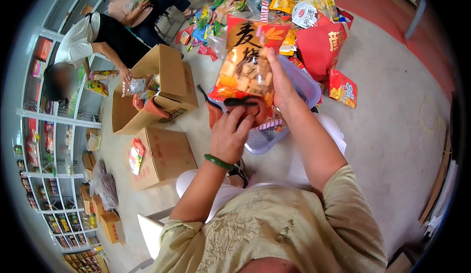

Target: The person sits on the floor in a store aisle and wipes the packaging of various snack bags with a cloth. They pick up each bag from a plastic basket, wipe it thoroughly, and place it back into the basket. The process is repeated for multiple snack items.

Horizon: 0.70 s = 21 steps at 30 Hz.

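Observation:
A large red and gold snack bag (pixel 245 59) with a clear window shows cube-shaped pieces inside. My right hand (pixel 280 79) grips its right side, thumb on the front. My left hand (pixel 231 135), below a green bangle (pixel 219 161), has its fingers bent into an orange cloth (pixel 254 111) with a black edge. That cloth lies against the bag's lower end, and part of it hangs to the left. Beneath both hands stands a pale purple plastic basket (pixel 257 144) with packets inside, partly covered by the bag and my arms.
Beyond the basket lies a heap of snack packets (pixel 279 4), with a red bag (pixel 322 46) at its right. An open carton (pixel 173 72) and a closed carton (pixel 171 155) stand left. Two people sit or bend near the shelves (pixel 55 125); one person's hand (pixel 126 75) touches a packet.

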Tool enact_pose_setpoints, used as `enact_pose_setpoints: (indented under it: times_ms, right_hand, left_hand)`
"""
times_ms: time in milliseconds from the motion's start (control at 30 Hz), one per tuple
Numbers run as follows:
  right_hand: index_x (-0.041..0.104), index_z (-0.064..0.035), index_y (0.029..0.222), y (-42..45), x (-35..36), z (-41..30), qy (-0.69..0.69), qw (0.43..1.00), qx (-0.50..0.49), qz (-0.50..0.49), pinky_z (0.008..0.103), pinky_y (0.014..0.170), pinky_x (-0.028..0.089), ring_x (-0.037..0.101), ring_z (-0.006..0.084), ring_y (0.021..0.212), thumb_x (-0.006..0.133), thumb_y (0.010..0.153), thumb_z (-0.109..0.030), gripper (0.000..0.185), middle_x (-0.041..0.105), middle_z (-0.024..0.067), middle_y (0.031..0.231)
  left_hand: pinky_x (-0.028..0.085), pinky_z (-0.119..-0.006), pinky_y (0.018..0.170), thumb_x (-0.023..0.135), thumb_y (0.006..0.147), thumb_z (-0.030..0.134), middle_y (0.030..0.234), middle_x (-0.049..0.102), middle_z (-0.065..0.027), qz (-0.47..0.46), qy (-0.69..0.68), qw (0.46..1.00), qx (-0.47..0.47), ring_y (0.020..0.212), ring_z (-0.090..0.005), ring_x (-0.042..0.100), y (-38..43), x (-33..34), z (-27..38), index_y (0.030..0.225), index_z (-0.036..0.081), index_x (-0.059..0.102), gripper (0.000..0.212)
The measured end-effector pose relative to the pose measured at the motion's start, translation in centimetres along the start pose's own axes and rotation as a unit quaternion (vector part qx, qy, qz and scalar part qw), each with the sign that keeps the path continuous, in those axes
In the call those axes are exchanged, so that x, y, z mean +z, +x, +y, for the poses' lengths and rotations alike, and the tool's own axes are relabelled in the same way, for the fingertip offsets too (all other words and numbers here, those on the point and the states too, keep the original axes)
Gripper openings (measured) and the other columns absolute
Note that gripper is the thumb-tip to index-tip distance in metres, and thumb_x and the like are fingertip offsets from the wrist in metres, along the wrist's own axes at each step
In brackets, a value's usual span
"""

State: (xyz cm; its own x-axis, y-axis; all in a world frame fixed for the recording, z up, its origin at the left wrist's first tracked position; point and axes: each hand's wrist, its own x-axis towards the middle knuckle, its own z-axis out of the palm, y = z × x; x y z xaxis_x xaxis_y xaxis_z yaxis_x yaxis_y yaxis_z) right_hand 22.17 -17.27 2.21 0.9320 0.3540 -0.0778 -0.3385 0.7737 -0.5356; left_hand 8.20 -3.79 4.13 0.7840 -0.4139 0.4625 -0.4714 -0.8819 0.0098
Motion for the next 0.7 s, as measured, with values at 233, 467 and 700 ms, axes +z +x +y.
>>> enact_pose_setpoints:
  times_ms: [233, 467, 700]
  right_hand:
    - [0.054, -0.0098, 0.121, -1.9, 0.2, -1.2, 0.043, 0.992, 0.115, -0.041, 0.0374, 0.084, 0.053, 0.063, 0.0211, 0.097, 0.065, 0.082, -0.052, 0.058, 0.062, 0.0077, 0.114]
    - [0.056, -0.0071, 0.121, -1.7, -2.2, 0.5, -0.079, 0.984, 0.155, -0.026, 0.0353, 0.084, 0.052, 0.063, 0.0198, 0.098, 0.064, 0.082, -0.052, 0.06, 0.063, 0.0069, 0.112]
    - [0.05, -0.0062, 0.127, -1.6, -1.1, 1.1, -0.016, 0.986, 0.144, -0.085, 0.0349, 0.083, 0.053, 0.062, 0.0197, 0.099, 0.065, 0.083, -0.049, 0.063, 0.061, 0.0081, 0.116]
  left_hand:
    - [0.052, -0.032, 0.079, 0.047, 0.092, 0.003, 0.109, 0.063, -0.0093, 0.007, -0.414, 0.788, -0.455, 0.093, -0.0248, 0.064, -5.0, -3.0, -7.1, 0.111, 0.002, 0.057, 0.022]
    - [0.046, -0.025, 0.082, 0.051, 0.096, 0.017, 0.108, 0.057, -0.0029, 0.207, -0.526, 0.75, -0.343, 0.097, -0.0112, 0.053, 3.4, -9.3, -8.4, 0.12, 0.004, 0.051, 0.028]
    - [0.042, -0.032, 0.086, 0.063, 0.087, 0.016, 0.102, 0.049, -0.0108, 0.208, -0.336, 0.883, -0.254, 0.096, -0.0202, 0.05, 3.9, -0.9, -6.2, 0.114, 0.003, 0.046, 0.034]
